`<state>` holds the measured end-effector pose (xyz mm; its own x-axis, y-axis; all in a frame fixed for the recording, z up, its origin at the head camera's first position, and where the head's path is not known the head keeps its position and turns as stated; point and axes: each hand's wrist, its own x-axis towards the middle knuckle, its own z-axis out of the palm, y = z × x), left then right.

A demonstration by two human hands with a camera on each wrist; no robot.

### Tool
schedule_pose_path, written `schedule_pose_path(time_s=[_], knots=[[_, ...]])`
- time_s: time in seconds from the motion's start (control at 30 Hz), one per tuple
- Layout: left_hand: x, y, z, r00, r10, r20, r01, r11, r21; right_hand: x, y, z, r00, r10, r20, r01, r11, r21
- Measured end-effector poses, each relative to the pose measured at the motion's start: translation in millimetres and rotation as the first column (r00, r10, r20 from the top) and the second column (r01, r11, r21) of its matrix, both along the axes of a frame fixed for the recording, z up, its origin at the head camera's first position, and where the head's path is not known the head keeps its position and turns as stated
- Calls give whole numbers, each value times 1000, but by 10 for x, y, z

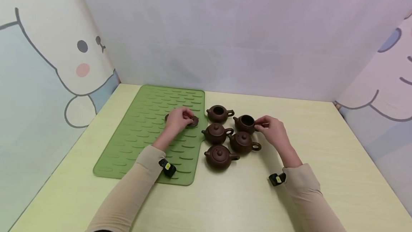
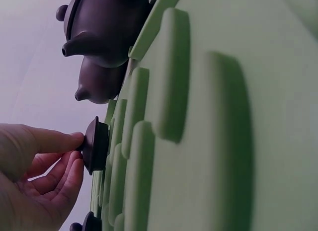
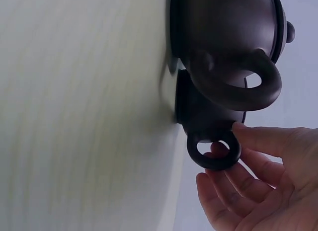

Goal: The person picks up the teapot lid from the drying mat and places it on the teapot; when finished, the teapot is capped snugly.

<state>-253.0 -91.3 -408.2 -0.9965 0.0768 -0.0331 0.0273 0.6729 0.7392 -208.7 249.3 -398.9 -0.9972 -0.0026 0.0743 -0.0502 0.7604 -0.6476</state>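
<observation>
My left hand (image 1: pixel 177 121) pinches the knob of a dark brown teapot lid (image 2: pixel 95 146) between thumb and fingers, at the right part of the green mat (image 1: pixel 154 108). A second lid (image 1: pixel 166 117) lies partly hidden behind this hand. My right hand (image 1: pixel 274 131) holds the ring handle (image 3: pixel 214 164) of a lidless teapot (image 1: pixel 241 125) on the table, thumb near the pot's body and fingers behind the ring. Just in front of that pot stands a lidded teapot (image 1: pixel 242 143). Another lidless teapot (image 1: pixel 217 114) is at the back, its spout toward the mat.
Two more lidded teapots, one in the middle (image 1: pixel 215 134) and one in front (image 1: pixel 219 158), stand close to the mat's right edge. The pots are tightly grouped on the pale yellow table (image 1: pixel 231 199). A pale wall (image 1: pixel 238 46) rises behind the table.
</observation>
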Motion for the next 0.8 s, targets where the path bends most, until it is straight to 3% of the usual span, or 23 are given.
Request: schedule_pose_path(time_s=[0.43, 0.8], knots=[[-41, 63, 141, 1000, -8, -19, 8, 1000, 9, -54, 31, 3, 1000, 12, 6, -12, 1000, 9], [-69, 252, 340, 994, -63, -92, 68, 997, 46, -85, 15, 30, 1000, 23, 7, -23, 1000, -6]])
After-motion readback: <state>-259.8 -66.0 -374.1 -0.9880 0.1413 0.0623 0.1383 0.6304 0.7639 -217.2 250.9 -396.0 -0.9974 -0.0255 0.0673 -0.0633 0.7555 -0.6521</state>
